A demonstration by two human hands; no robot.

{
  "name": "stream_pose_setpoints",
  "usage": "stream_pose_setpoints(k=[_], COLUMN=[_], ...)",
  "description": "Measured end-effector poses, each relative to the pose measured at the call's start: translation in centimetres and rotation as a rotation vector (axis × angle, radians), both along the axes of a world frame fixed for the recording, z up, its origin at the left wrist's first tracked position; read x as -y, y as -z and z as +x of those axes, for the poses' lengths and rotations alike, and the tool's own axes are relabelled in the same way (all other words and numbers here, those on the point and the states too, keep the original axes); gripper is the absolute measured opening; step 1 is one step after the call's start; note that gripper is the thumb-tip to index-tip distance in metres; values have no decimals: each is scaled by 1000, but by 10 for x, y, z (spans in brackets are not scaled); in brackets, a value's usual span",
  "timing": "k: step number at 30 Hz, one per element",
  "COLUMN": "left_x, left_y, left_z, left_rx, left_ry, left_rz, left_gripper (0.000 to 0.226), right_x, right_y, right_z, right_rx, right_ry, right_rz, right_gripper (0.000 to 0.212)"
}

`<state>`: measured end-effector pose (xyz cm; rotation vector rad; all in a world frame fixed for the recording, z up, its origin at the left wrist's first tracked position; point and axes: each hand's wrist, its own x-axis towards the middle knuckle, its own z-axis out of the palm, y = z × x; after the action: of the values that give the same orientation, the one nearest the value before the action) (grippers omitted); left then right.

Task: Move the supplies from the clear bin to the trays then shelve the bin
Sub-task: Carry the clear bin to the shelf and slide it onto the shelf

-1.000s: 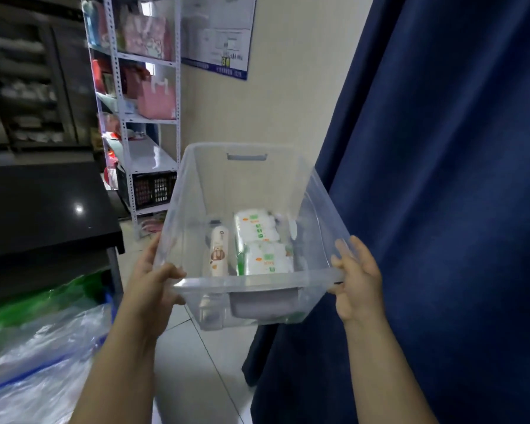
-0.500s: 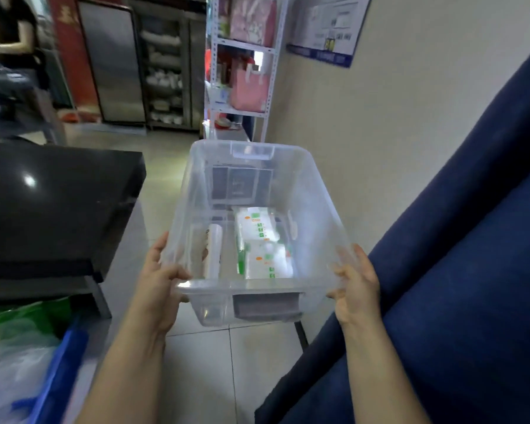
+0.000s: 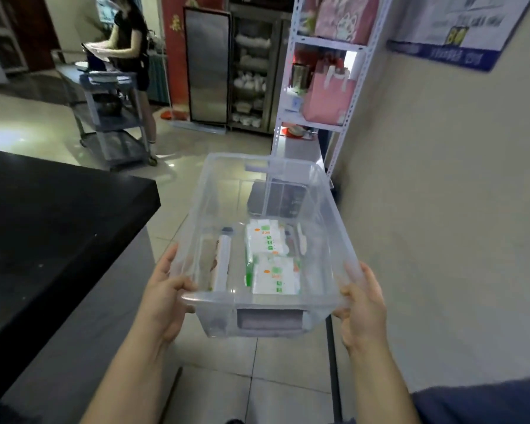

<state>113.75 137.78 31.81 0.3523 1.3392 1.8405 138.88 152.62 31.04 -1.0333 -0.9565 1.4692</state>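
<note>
I carry a clear plastic bin (image 3: 328,209) in front of me above the tiled floor. My left hand (image 3: 162,301) grips its near left rim, thumb over the edge. My right hand (image 3: 363,304) grips the near right rim. Inside lie two white packets with green and orange print (image 3: 270,258), stacked end to end, a white tube (image 3: 222,260) along the left, and a small white utensil (image 3: 302,241) on the right. No trays are in view.
A black counter (image 3: 52,228) stands close on my left. A white metal shelf rack (image 3: 325,87) with pink bags lines the beige wall on the right. Farther back a person stands at a grey cart (image 3: 114,123). Dark blue fabric (image 3: 484,402) shows bottom right.
My view has swung left, away from the blue curtain and toward the open room. The bin sits lower and more level, with both hands holding it as before.
</note>
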Motion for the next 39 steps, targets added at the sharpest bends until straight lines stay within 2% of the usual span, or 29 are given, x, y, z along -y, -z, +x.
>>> stream_pose_setpoints(k=[2, 5, 13, 19, 23, 26, 31, 33, 36, 39], left_x=[-49, -120, -272, -389, -464, -512, -573, -590, -622, -666], left_y=[3, -3, -8, 17, 23, 14, 9, 15, 26, 39], left_z=[-26, -71, -174, -250, -309, -358, -451, -492, -556, -631], left_rx=[6, 45, 35, 125, 120, 110, 97, 105, 90, 84], left_ry=[0, -9, -42, -242, -293, -344, -458, -441, -354, -299], left_rz=[-7, -30, -7, -91, -127, -146, -104, -73, -42, -84], left_gripper=[82, 81, 77, 64, 77, 81, 72, 75, 75, 73], right_x=[-48, -117, -274, -404, -495, -560, -658, -685, -725, -766], right_y=[2, -7, -20, 4, 19, 15, 12, 20, 38, 56], right_z=[-27, -69, -171, -261, -337, -399, -516, -562, -631, -706], right_rx=[12, 30, -17, -61, -97, -107, -34, 10, 94, 85], right_ry=[-26, -16, -112, -212, -220, -296, -392, -433, -457, -463], right_rz=[-2, -33, 54, -51, -114, -99, -73, -32, -7, -51], right_gripper=[45, 48, 45, 47, 61, 57, 51, 49, 55, 47])
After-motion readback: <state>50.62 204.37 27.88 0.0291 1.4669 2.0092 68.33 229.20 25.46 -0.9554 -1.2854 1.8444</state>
